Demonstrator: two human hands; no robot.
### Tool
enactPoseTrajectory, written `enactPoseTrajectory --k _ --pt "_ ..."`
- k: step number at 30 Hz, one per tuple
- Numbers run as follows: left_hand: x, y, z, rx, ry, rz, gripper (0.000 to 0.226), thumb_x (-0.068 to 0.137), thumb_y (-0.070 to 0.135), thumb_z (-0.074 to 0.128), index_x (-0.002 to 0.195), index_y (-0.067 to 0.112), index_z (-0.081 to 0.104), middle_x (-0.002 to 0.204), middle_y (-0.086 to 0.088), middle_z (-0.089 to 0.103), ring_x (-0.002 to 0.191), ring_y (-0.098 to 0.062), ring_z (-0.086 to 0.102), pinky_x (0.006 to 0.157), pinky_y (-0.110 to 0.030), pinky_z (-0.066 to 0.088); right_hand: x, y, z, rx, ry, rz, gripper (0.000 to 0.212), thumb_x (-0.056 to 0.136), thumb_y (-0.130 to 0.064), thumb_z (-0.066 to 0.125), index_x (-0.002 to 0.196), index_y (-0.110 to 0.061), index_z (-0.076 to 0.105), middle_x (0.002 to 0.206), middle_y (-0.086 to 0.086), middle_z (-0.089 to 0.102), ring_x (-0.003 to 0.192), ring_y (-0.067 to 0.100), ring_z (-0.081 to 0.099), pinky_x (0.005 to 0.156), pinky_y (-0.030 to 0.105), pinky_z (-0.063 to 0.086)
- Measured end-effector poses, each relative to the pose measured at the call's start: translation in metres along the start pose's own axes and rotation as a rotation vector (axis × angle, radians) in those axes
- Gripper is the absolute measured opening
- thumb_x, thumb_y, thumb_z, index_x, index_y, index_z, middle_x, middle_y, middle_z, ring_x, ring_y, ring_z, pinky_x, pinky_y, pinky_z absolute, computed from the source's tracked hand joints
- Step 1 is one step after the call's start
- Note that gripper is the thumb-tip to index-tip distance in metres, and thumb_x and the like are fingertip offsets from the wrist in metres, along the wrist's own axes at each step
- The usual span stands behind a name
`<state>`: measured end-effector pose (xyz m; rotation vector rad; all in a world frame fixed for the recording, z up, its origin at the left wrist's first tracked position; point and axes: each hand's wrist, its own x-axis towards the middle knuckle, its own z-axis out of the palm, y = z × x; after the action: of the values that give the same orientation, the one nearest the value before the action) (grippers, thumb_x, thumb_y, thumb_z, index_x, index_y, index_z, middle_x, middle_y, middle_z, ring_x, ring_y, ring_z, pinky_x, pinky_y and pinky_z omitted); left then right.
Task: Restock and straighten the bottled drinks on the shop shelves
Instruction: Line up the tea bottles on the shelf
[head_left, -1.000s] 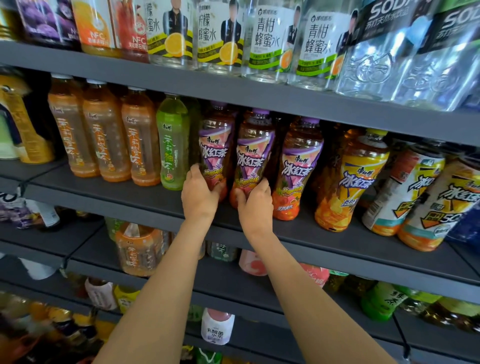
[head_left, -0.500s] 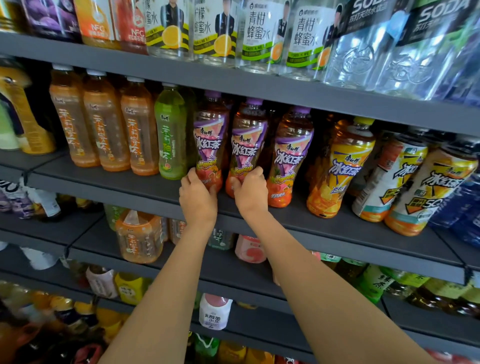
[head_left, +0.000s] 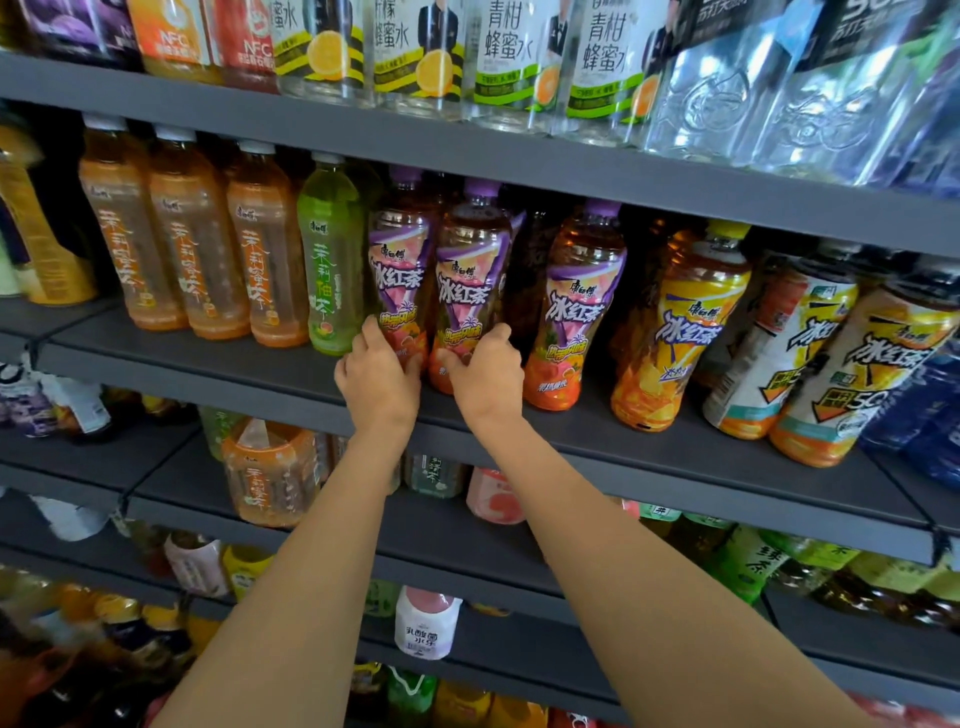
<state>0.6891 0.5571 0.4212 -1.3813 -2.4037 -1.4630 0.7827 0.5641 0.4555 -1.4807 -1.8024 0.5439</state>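
left hand (head_left: 376, 376) grips base of a purple-label iced tea bottle (head_left: 400, 275); right hand (head_left: 485, 376) grips the next purple-label bottle (head_left: 470, 291) touching it. both upright at the front of the grey middle shelf (head_left: 208, 358), between a green tea bottle (head_left: 330, 260) and a third purple-label one (head_left: 574, 312).

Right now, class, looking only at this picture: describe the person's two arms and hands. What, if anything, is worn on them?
Both forearms are bare up to the frame's lower edge: no sleeves show. The left hand and the right hand wear no gloves. No watch, bracelet or ring is visible on either wrist or on the fingers that show.
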Motion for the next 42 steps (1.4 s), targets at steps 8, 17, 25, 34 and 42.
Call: enactPoseTrajectory --k 8,17,25,34,42 --pt "-0.001 -0.003 -0.013 -0.092 0.182 0.013 0.055 0.087 0.022 0.060 0.133 0.003 0.038 0.131 -0.019 0.044 0.122 -0.034 0.041 0.102 -0.045 0.029 0.005 -0.004 0.007 0.088 -0.058 -0.046 0.050 0.087 -0.032 0.063 0.117 0.001 0.040 0.114 0.018 0.059 0.106 0.033 0.057 0.082 0.036 0.047" --pt "-0.013 0.019 0.005 0.152 0.065 0.198 0.068 0.075 0.045 0.069 0.126 0.004 0.049 0.120 -0.015 0.057 0.117 -0.033 0.045 0.093 -0.045 0.032 0.046 0.014 0.011 0.561 0.126 0.161 0.039 0.098 -0.019 0.042 0.136 -0.009 0.043 0.131 0.013 0.053 0.122 0.028 0.048 0.102 0.034 0.039" --pt "-0.008 0.003 -0.008 0.069 0.025 0.219 0.071 0.074 0.048 0.069 0.125 0.005 0.047 0.124 -0.011 0.052 0.119 -0.029 0.039 0.094 -0.039 0.027 0.090 0.016 0.036 0.313 0.193 0.184 0.055 0.086 -0.011 0.059 0.136 -0.004 0.036 0.136 0.018 0.046 0.126 0.032 0.044 0.106 0.041 0.036" --pt "-0.005 0.000 -0.012 0.041 -0.041 0.223 0.069 0.074 0.046 0.070 0.126 0.007 0.046 0.125 -0.009 0.051 0.120 -0.027 0.039 0.096 -0.039 0.028 0.076 0.014 0.036 0.258 0.359 0.242 0.070 0.087 -0.007 0.058 0.142 0.004 0.018 0.147 0.022 0.026 0.137 0.032 0.025 0.109 0.032 0.021" --pt "-0.008 0.004 -0.013 -0.078 -0.050 0.210 0.069 0.072 0.040 0.074 0.125 0.005 0.047 0.122 -0.010 0.052 0.117 -0.027 0.045 0.092 -0.038 0.041 0.008 0.012 0.012 0.445 0.286 0.049 0.053 0.091 -0.002 0.049 0.140 -0.006 0.031 0.139 0.009 0.043 0.130 0.020 0.040 0.108 0.030 0.034"
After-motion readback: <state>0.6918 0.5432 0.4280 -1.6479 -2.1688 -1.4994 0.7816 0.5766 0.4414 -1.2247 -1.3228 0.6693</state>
